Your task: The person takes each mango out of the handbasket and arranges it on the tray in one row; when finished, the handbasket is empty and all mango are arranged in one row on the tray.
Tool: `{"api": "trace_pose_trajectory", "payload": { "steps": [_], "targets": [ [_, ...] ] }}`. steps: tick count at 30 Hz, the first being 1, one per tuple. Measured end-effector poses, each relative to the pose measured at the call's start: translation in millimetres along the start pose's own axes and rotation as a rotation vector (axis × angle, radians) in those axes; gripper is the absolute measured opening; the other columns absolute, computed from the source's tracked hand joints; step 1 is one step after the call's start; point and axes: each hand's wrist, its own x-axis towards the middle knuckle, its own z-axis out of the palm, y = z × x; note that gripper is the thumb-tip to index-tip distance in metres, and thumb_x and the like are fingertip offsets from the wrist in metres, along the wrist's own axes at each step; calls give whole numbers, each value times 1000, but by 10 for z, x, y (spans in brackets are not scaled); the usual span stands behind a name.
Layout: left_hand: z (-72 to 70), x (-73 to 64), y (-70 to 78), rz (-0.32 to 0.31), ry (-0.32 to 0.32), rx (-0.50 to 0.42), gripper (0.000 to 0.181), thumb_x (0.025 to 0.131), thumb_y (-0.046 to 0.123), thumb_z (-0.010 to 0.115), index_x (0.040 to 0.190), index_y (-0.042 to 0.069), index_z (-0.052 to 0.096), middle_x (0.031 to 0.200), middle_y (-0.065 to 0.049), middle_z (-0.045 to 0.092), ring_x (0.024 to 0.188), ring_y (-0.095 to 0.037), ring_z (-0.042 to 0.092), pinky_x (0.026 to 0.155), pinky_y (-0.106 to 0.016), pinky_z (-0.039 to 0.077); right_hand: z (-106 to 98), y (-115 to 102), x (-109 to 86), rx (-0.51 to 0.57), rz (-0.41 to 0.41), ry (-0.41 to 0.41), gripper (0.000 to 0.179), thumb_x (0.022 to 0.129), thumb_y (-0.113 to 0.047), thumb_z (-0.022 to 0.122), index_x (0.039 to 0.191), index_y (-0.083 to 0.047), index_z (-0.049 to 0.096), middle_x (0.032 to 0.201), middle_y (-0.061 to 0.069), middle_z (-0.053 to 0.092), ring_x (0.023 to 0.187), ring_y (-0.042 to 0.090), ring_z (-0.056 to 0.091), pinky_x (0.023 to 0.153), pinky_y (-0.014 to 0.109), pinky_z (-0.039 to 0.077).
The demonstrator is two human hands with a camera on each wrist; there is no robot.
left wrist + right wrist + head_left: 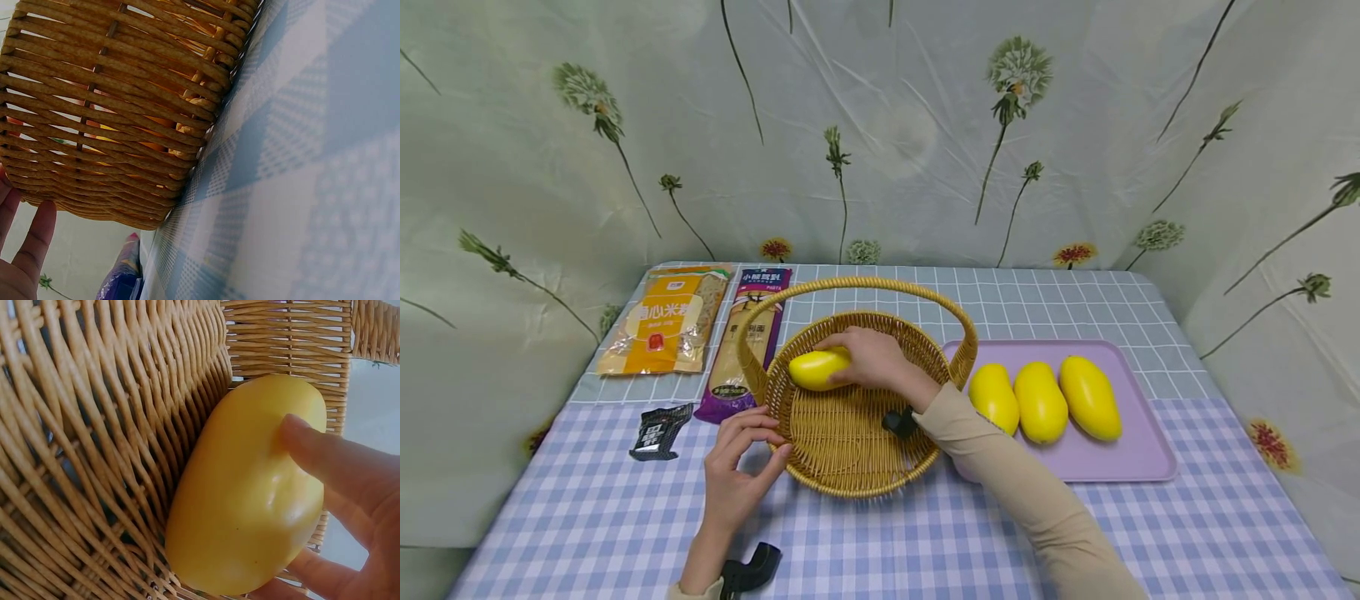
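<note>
A yellow mango [818, 369] lies against the left wall inside a round wicker basket [842, 487] with a tall handle. My right hand [874, 357] reaches into the basket and grips this mango; in the right wrist view the thumb presses one side and fingers wrap the other, with the mango [244, 487] close against the woven wall. At the basket's left rim rests my left hand [741, 467], fingertips and thumb touching the outer edge. The left wrist view shows those fingers [37, 240] fairly straight beside the wicker wall.
Three more mangoes [1040, 402] lie on a lilac tray [1138, 462] right of the basket. To the left are a pasta pack [741, 333], an orange-labelled food bag [666, 321] and a small black packet [658, 432]. A checked cloth [880, 550] covers the table.
</note>
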Motion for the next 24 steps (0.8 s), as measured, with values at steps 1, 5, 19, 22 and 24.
{"api": "trace_pose_trajectory", "payload": {
  "steps": [1, 5, 19, 22, 24],
  "targets": [
    [-1, 0, 0, 0, 0, 0, 12, 68, -6, 72, 75, -2, 63, 88, -22, 61, 103, -34, 54, 98, -30, 39, 3, 1, 5, 0, 2, -2, 53, 81, -37, 74, 131, -31, 57, 125, 1, 58, 100, 15, 56, 73, 29, 47],
    [-2, 1, 3, -2, 0, -1, 12, 68, -5, 72, 75, -1, 63, 88, -22, 62, 103, -34, 54, 98, -29, 39, 17, 3, 19, 4, 9, -18, 54, 81, -38, 74, 132, -30, 56, 124, 1, 58, 99, 16, 55, 73, 29, 47],
    [3, 5, -2, 18, 6, -8, 10, 70, -3, 72, 76, -1, 64, 88, -20, 62, 102, -36, 54, 97, -30, 40, 35, 19, 21, 0, -27, -49, 55, 80, -38, 75, 128, -24, 52, 116, 1, 62, 88, 15, 57, 68, 29, 47],
    [3, 0, -5, 13, 6, -5, 11, 69, -4, 72, 76, -1, 64, 88, -20, 62, 102, -37, 53, 97, -30, 40, 30, 13, 11, -4, -28, -57, 56, 79, -39, 75, 127, -24, 51, 113, 1, 63, 85, 14, 56, 66, 28, 46],
    [2, -1, -5, 12, 6, -4, 12, 69, -5, 72, 75, -1, 64, 87, -21, 62, 101, -37, 53, 97, -30, 39, 23, 8, 3, -1, -27, -62, 56, 79, -40, 75, 126, -23, 51, 110, 1, 64, 83, 14, 56, 64, 28, 46]
  ]
}}
